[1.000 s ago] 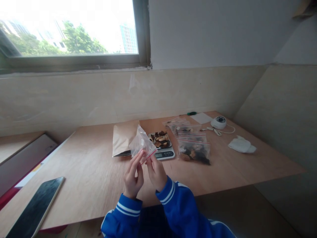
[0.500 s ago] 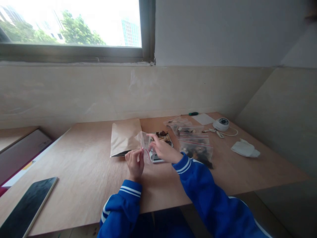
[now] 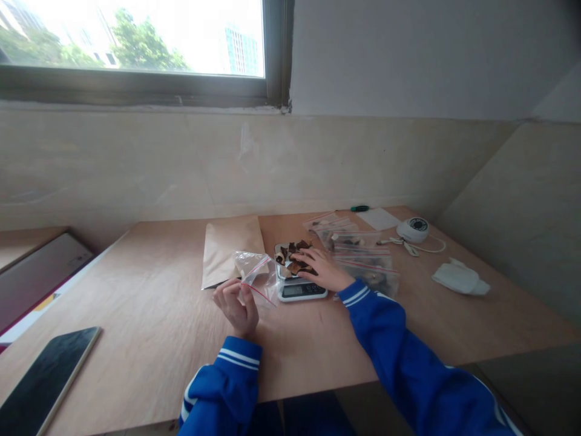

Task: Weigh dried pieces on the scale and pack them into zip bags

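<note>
My left hand (image 3: 239, 304) is closed on the edge of a clear zip-lock bag (image 3: 261, 275) with a red seal line. The bag appears to hold nothing and spreads to the right, reaching the white digital kitchen scale (image 3: 303, 295). Dark brown and pale dried pieces (image 3: 290, 257), like sliced dried mushroom, lie on the scale's platform. From the right, my right hand (image 3: 324, 269) reaches over that pile, fingers stretched out and slightly apart. Its fingertips are at the pieces; I see nothing gripped in them.
A brown paper envelope (image 3: 231, 239) lies behind the bag. Several filled zip-lock bags (image 3: 374, 272) overlap right of the scale. Farther right are a white dome camera (image 3: 412, 230) with a cable and a crumpled white cloth or tissue (image 3: 460, 278). A phone or tablet (image 3: 49, 378) is at front left.
My right hand has left the zip-lock bag and moved right onto the dried pieces on the scale. The left hand keeps the bag, now lower and tipped over to the right.
</note>
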Demonstrator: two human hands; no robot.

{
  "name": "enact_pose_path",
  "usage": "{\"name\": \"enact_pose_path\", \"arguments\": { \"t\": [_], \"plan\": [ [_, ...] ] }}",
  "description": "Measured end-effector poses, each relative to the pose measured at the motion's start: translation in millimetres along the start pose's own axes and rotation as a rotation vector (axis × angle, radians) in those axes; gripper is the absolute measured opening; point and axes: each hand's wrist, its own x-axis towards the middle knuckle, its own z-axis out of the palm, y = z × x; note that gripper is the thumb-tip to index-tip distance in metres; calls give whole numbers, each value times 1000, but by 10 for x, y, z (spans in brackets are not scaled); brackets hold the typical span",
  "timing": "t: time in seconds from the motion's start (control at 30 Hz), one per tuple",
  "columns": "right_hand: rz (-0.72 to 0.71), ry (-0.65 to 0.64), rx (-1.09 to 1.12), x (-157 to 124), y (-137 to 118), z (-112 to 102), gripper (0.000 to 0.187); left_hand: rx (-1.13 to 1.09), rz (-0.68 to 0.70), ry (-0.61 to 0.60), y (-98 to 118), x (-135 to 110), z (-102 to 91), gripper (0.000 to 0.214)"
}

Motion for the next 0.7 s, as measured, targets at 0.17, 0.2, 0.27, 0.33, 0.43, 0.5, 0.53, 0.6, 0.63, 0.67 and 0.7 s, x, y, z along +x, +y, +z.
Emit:
{"name": "enact_pose_path", "arguments": {
  "t": [0.17, 0.2, 0.27, 0.33, 0.43, 0.5, 0.53, 0.6, 0.63, 0.67, 0.7],
  "plan": [
    [-23, 22, -59, 128, 3, 17, 38, 6, -30, -26, -4, 15, 1, 20],
    [-21, 30, -72, 151, 4, 11, 35, 6, -43, -34, -6, 14, 4, 21],
    [-26, 44, -109, 187, 1, 5, 29, 7, -66, -38, -9, 11, 10, 21],
    [-32, 59, -148, 206, -13, 6, 26, 11, -87, -37, -12, 8, 15, 21],
    [-20, 84, -192, 204, -51, 13, 27, 12, -97, -42, -19, 5, 20, 22],
    [-8, 89, -220, 195, -73, 20, 30, 7, -88, -44, -25, 3, 23, 22],
    [-3, 88, -234, 193, -80, 24, 31, 4, -84, -45, -28, 1, 25, 21],
    [13, 84, -263, 199, -82, 37, 30, -1, -81, -45, -31, -3, 29, 21],
    [24, 82, -277, 208, -78, 45, 29, -5, -80, -44, -31, -5, 31, 20],
    [37, 82, -287, 222, -70, 56, 27, -10, -76, -43, -30, -5, 32, 20],
    [49, 85, -293, 238, -60, 67, 26, -18, -67, -42, -27, -4, 33, 19]
  ]
}}
